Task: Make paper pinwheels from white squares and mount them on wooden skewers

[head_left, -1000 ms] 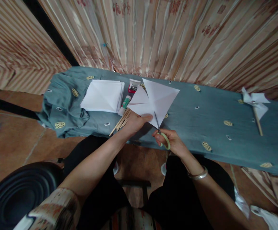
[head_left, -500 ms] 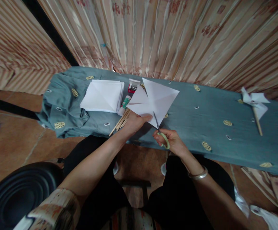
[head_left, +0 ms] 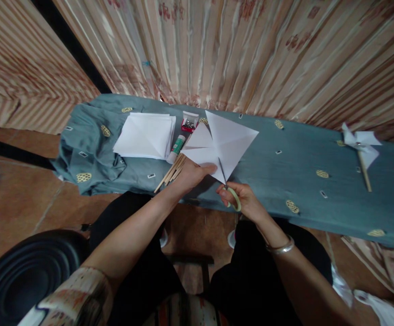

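Observation:
My left hand pinches the near edge of a creased white paper square and holds it up over the blue-grey cloth-covered table. Gripped in my right hand are scissors with pale green handles. Their blades reach into the paper from its near corner, along a crease. A cut on the far side has left a loose flap.
A stack of white paper squares, a glue stick, a bundle of wooden sticks and a small red box of pins lie left of the paper. A finished paper pinwheel lies far right. A black stool stands at lower left.
The paper has turned slightly, its right corner shifting to the right. The scissors' blades stay in the near corner; both hands remain almost in place.

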Motion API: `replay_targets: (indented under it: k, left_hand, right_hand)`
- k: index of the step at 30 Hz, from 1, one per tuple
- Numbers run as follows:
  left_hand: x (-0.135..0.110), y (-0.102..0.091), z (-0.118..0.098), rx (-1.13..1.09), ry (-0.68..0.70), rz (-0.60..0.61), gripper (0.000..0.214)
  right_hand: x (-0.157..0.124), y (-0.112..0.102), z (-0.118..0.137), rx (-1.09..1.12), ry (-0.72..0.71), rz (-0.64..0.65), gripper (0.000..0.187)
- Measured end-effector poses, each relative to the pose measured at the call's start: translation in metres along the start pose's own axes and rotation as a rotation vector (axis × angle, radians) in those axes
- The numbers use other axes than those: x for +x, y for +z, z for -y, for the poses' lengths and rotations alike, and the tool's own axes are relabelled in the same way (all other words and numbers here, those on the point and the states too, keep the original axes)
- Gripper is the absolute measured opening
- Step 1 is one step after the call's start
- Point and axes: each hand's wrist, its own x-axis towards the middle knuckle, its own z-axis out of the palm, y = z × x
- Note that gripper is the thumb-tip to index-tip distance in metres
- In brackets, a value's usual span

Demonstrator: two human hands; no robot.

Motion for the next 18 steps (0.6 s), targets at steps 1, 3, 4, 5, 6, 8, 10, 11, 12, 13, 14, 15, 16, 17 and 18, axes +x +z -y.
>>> replay_targets:
  k: [1,3,4,5,6,8,10,11,12,13,14,15,16,17,18]
  left_hand:
    - [-0.001,0.001,0.001,0.007,-0.011,0.017,0.022]
    - [-0.003,0.003,0.004,-0.003,-0.028,0.050,0.021]
    - [-0.003,0.004,0.006,-0.016,-0.034,0.064,0.022]
    - [-0.004,0.005,0.007,-0.033,-0.040,0.072,0.022]
    - [-0.004,0.006,0.009,-0.050,-0.045,0.073,0.023]
    - [-0.004,0.006,0.011,-0.070,-0.055,0.068,0.025]
    - [-0.004,0.006,0.011,-0.073,-0.061,0.060,0.026]
    - [-0.004,0.006,0.011,-0.070,-0.063,0.055,0.027]
    - [-0.004,0.006,0.011,-0.064,-0.066,0.048,0.028]
    - [-0.004,0.006,0.010,-0.055,-0.070,0.043,0.028]
    - [-0.004,0.005,0.009,-0.047,-0.074,0.043,0.028]
    - [-0.003,0.005,0.009,-0.042,-0.079,0.042,0.027]
    - [-0.003,0.005,0.009,-0.041,-0.084,0.040,0.028]
    - [-0.003,0.004,0.009,-0.046,-0.085,0.037,0.030]
    - [-0.003,0.004,0.009,-0.051,-0.081,0.033,0.032]
  right_hand:
    - [0.000,-0.001,-0.001,-0.012,-0.010,-0.004,0.052]
    - [0.000,-0.002,-0.002,-0.039,-0.030,-0.011,0.054]
    - [0.000,-0.003,-0.003,-0.054,-0.039,-0.014,0.055]
    - [0.000,-0.004,-0.003,-0.066,-0.048,-0.015,0.056]
    - [0.000,-0.004,-0.004,-0.073,-0.055,-0.014,0.057]
    - [0.000,-0.005,-0.004,-0.077,-0.065,-0.011,0.059]
    - [0.000,-0.005,-0.004,-0.075,-0.064,-0.010,0.059]
    - [0.000,-0.004,-0.004,-0.075,-0.060,-0.012,0.059]
    - [0.000,-0.004,-0.004,-0.073,-0.056,-0.016,0.058]
    - [0.000,-0.003,-0.004,-0.068,-0.051,-0.020,0.058]
    - [0.001,-0.003,-0.003,-0.060,-0.045,-0.024,0.058]
    - [0.001,-0.002,-0.002,-0.052,-0.040,-0.025,0.058]
    - [0.001,-0.002,-0.002,-0.044,-0.035,-0.028,0.058]
    - [0.001,-0.001,-0.001,-0.040,-0.030,-0.031,0.058]
    - [0.001,-0.001,0.000,-0.037,-0.023,-0.033,0.058]
